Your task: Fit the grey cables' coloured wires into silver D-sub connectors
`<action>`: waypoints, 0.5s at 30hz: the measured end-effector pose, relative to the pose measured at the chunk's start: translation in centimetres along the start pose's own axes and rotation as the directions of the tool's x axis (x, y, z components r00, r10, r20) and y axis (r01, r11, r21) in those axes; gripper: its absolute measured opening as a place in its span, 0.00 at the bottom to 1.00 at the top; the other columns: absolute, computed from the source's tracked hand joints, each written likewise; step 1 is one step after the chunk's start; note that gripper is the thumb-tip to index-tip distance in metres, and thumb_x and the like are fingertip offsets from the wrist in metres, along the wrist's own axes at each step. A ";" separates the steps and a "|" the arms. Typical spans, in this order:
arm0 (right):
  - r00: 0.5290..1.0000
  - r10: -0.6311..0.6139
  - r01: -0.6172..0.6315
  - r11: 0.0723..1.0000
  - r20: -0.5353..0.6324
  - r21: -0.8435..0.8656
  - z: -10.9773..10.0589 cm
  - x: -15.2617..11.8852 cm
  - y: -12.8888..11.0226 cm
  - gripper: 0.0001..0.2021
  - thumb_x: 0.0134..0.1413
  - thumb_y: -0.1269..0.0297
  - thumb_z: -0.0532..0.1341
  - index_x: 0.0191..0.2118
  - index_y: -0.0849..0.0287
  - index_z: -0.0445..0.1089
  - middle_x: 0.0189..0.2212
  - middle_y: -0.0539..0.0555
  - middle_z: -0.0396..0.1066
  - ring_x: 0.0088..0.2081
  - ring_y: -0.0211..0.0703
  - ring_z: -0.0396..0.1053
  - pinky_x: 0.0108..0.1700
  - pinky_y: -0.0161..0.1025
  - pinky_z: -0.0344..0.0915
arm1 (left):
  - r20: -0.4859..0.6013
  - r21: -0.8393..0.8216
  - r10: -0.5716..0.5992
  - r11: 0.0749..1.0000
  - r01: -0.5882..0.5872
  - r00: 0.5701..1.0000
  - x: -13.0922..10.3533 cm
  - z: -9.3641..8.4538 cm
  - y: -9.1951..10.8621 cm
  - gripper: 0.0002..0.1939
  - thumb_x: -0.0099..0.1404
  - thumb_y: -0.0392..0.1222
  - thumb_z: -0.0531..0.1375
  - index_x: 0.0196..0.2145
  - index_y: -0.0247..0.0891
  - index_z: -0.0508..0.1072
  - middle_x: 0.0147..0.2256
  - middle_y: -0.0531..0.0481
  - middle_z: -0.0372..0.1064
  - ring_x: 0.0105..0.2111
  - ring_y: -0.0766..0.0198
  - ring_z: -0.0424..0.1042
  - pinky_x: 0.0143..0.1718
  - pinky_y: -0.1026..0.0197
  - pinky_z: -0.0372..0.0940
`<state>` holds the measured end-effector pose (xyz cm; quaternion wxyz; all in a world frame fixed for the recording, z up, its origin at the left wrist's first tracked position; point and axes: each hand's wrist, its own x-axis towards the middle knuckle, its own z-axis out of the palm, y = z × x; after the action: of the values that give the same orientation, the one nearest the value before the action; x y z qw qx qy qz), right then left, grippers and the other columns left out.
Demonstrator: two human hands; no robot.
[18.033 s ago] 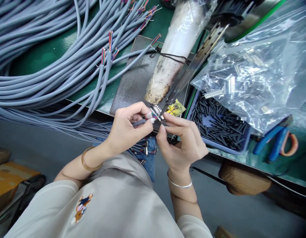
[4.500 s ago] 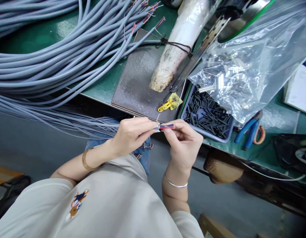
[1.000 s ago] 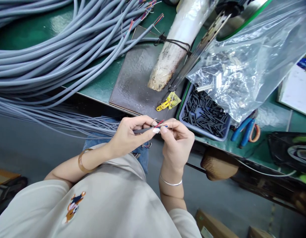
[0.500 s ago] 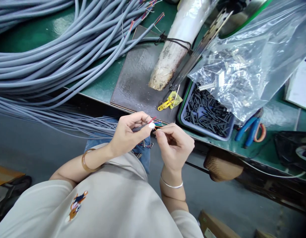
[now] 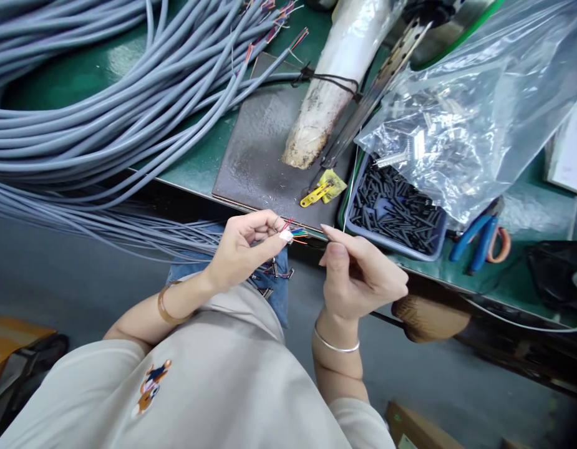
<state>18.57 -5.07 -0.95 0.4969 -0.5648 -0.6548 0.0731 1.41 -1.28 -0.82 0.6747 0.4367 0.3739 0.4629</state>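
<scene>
In my left hand (image 5: 251, 246), thumb and fingers are pinched on the stripped end of a grey cable. Its thin coloured wires (image 5: 298, 234), red, blue, green and orange among them, fan out past my fingertips. My right hand (image 5: 360, 268) is a short way to the right, apart from those wires. Its thumb and index finger are close together, and a thin pale strand (image 5: 351, 187) rises from behind the index finger. How the strand is gripped is partly hidden. Several small connectors (image 5: 275, 268) with wires lie on my lap, below the wires.
Many grey cables (image 5: 105, 134) spread over the bench at left. A dark board (image 5: 255, 143) carries a wrapped white roll (image 5: 323, 93) and a yellow clip (image 5: 314, 194). A tub (image 5: 438, 249) of black tubes, a clear bag (image 5: 475, 125) and blue pliers (image 5: 478, 240) are at right.
My right hand has moved right, away from the wires, and the orange wire is out of its fingers. The pale strand has shifted right too. My left hand keeps its pinch.
</scene>
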 end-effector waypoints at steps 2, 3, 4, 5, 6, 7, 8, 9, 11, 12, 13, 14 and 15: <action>0.999 -0.015 0.017 1.000 0.049 -0.026 0.0 -0.3 -0.1 0.12 0.65 0.63 0.63 0.50 0.44 0.79 0.19 0.45 0.69 0.18 0.35 0.62 0.22 0.37 0.55 | 0.000 -0.016 0.012 1.000 -0.012 1.000 0.0 0.0 0.1 0.11 0.62 0.42 0.67 0.28 0.34 0.71 0.24 0.55 0.65 0.22 0.75 0.60 0.24 0.71 0.59; 0.997 -0.027 0.030 0.999 0.073 -0.041 0.1 -0.4 -0.2 0.12 0.65 0.64 0.62 0.50 0.44 0.79 0.19 0.45 0.69 0.18 0.35 0.62 0.22 0.37 0.56 | -0.003 -0.023 0.012 1.000 -0.012 1.000 0.0 0.0 0.1 0.11 0.62 0.42 0.67 0.28 0.34 0.71 0.24 0.56 0.64 0.22 0.75 0.60 0.23 0.71 0.59; 0.995 -0.046 0.051 0.997 0.091 -0.057 0.1 -0.6 -0.2 0.13 0.65 0.64 0.62 0.52 0.43 0.78 0.20 0.45 0.69 0.18 0.34 0.61 0.23 0.37 0.57 | -0.004 -0.029 0.003 1.000 -0.003 1.000 0.0 0.0 0.1 0.12 0.62 0.43 0.68 0.28 0.35 0.71 0.23 0.56 0.64 0.21 0.75 0.59 0.23 0.70 0.58; 0.992 -0.073 0.081 0.994 0.103 -0.074 0.2 -0.7 -0.2 0.15 0.64 0.65 0.62 0.53 0.43 0.77 0.20 0.45 0.69 0.19 0.34 0.61 0.23 0.36 0.58 | -0.009 -0.038 -0.006 0.999 0.005 1.000 0.0 -0.1 0.1 0.12 0.62 0.44 0.68 0.28 0.35 0.71 0.22 0.57 0.63 0.21 0.75 0.59 0.22 0.70 0.58; 0.988 -0.102 0.113 0.989 0.113 -0.091 0.3 -0.8 -0.1 0.17 0.64 0.67 0.62 0.55 0.43 0.76 0.20 0.44 0.70 0.19 0.33 0.61 0.24 0.36 0.59 | -0.015 -0.048 -0.016 0.999 0.015 1.000 0.0 -0.1 0.1 0.13 0.62 0.45 0.68 0.28 0.35 0.70 0.22 0.57 0.61 0.20 0.75 0.57 0.21 0.70 0.57; 0.984 -0.132 0.145 0.983 0.121 -0.110 0.3 -0.9 -0.1 0.19 0.64 0.68 0.62 0.57 0.43 0.75 0.20 0.44 0.70 0.19 0.33 0.61 0.25 0.35 0.60 | -0.022 -0.060 -0.023 0.998 0.022 0.999 0.0 0.0 0.1 0.14 0.62 0.46 0.68 0.28 0.36 0.70 0.21 0.58 0.60 0.19 0.76 0.56 0.20 0.70 0.56; 0.979 -0.160 0.176 0.975 0.127 -0.133 0.4 -1.0 0.0 0.20 0.63 0.69 0.63 0.58 0.43 0.74 0.20 0.44 0.69 0.19 0.33 0.61 0.26 0.35 0.60 | -0.030 -0.070 -0.027 0.997 0.025 0.999 0.0 0.0 0.1 0.14 0.62 0.46 0.68 0.28 0.36 0.70 0.20 0.59 0.59 0.18 0.76 0.54 0.20 0.70 0.55; 0.974 -0.185 0.205 0.967 0.133 -0.154 0.4 -1.0 0.1 0.21 0.62 0.69 0.63 0.59 0.44 0.73 0.20 0.44 0.69 0.19 0.33 0.60 0.26 0.35 0.60 | -0.040 -0.078 -0.026 0.997 0.023 0.999 0.1 0.0 0.1 0.14 0.62 0.46 0.68 0.28 0.36 0.69 0.20 0.59 0.59 0.18 0.76 0.53 0.20 0.70 0.55; 0.962 -0.230 0.254 0.951 0.148 -0.175 0.4 -1.0 0.3 0.23 0.62 0.70 0.64 0.61 0.46 0.72 0.20 0.44 0.69 0.20 0.33 0.59 0.26 0.35 0.60 | -0.060 -0.085 -0.022 0.996 0.017 0.998 0.1 0.0 0.1 0.14 0.61 0.46 0.68 0.28 0.36 0.69 0.20 0.59 0.59 0.17 0.77 0.52 0.19 0.70 0.53; 0.957 -0.248 0.273 0.946 0.153 -0.174 0.4 -1.0 0.4 0.23 0.61 0.70 0.64 0.61 0.47 0.72 0.20 0.44 0.69 0.20 0.33 0.59 0.26 0.34 0.60 | -0.067 -0.086 -0.027 0.996 0.021 0.997 0.1 0.0 0.1 0.14 0.61 0.46 0.69 0.28 0.35 0.69 0.20 0.59 0.59 0.17 0.77 0.52 0.19 0.70 0.53; 0.952 -0.263 0.288 0.943 0.157 -0.168 0.4 -1.0 0.4 0.23 0.61 0.71 0.64 0.61 0.48 0.72 0.20 0.44 0.69 0.20 0.33 0.60 0.26 0.34 0.60 | -0.074 -0.090 -0.037 0.995 0.030 0.997 0.1 0.0 0.1 0.14 0.60 0.46 0.69 0.27 0.35 0.69 0.20 0.59 0.60 0.17 0.77 0.52 0.19 0.70 0.52; 0.950 -0.269 0.294 0.943 0.162 -0.159 0.3 -1.0 0.5 0.23 0.62 0.71 0.64 0.60 0.48 0.72 0.20 0.44 0.69 0.20 0.32 0.60 0.26 0.33 0.60 | -0.080 -0.101 -0.055 0.994 0.047 0.995 0.1 0.0 0.1 0.14 0.60 0.45 0.69 0.27 0.35 0.69 0.20 0.59 0.60 0.18 0.77 0.52 0.19 0.70 0.51; 0.951 -0.263 0.287 0.946 0.163 -0.148 0.3 -1.0 0.5 0.22 0.62 0.71 0.63 0.60 0.48 0.73 0.21 0.44 0.70 0.20 0.32 0.62 0.26 0.33 0.61 | -0.081 -0.118 -0.082 0.990 0.072 0.993 0.1 -0.1 0.1 0.14 0.59 0.45 0.69 0.27 0.35 0.69 0.19 0.59 0.60 0.18 0.78 0.52 0.19 0.71 0.50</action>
<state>18.51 -5.59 -1.99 0.4045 -0.5014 -0.7647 -0.0135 1.35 -1.20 -0.74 0.6995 0.3620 0.3918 0.4756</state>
